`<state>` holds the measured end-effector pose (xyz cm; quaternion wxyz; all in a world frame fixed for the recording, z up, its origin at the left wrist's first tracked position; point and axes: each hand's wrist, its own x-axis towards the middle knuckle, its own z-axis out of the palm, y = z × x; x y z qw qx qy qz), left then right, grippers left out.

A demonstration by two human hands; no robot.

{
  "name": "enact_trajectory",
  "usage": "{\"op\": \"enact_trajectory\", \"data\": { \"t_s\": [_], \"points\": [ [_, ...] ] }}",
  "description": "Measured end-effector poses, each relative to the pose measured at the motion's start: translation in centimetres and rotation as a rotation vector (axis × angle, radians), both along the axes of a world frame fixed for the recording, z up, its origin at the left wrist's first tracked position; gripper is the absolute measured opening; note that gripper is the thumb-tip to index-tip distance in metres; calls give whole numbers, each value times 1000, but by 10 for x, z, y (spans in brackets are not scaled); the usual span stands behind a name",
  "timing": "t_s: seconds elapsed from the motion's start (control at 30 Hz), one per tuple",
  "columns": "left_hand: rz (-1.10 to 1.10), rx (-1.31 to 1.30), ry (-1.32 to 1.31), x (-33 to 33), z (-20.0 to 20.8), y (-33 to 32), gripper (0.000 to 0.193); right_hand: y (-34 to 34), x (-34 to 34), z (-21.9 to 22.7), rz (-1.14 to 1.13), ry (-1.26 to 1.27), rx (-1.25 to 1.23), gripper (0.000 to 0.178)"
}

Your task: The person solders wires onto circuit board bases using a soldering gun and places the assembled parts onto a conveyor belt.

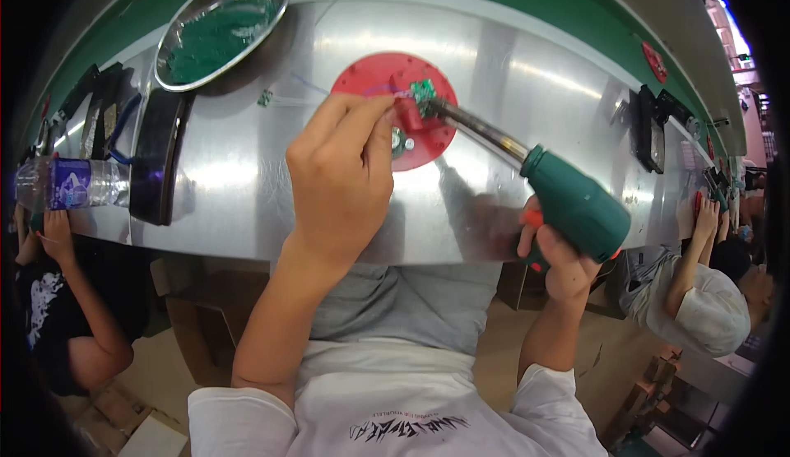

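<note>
In the middle of a metal bench lies a round red disc (436, 146). A small green circuit board (423, 93) sits on its upper part, held up by a red fixture (408, 116). My left hand (337, 161) is over the disc's left side, its fingers pinched beside the board on what looks like a thin purple wire (381, 90). My right hand (564, 261) grips a green soldering gun (580, 202) with an orange-red trigger, and its metal tip reaches the board's lower right edge. Below the fixture, a small round part (398, 142) shows partly behind my left fingers.
A tilted steel bowl (164, 69) of green boards stands far left. A small board (265, 97) with thin wires lies nearer. A black box (156, 157) and a plastic bottle (74, 184) are at left; dark tools (650, 128) at right. Other people work on both sides.
</note>
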<state>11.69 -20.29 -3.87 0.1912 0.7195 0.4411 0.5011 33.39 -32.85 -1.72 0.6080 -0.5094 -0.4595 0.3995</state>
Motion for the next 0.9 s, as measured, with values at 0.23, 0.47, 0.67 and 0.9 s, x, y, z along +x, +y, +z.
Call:
{"op": "enact_trajectory", "data": {
  "t_s": [0.23, 0.47, 0.67, 0.9],
  "points": [
    [15, 35, 13, -1, -5, 1, 9, 4, 8, -9, 63, -147, 2, 38],
    [25, 65, 16, -1, -7, 2, 9, 4, 11, -17, 0, -73, 105, 52],
    [13, 57, 23, 0, -6, 3, 9, 5, 13, -17, 1, -90, 110, 55],
    [10, 53, 29, -1, -7, 3, 9, 6, 15, -17, 33, -103, 111, 54]
  ]
}}
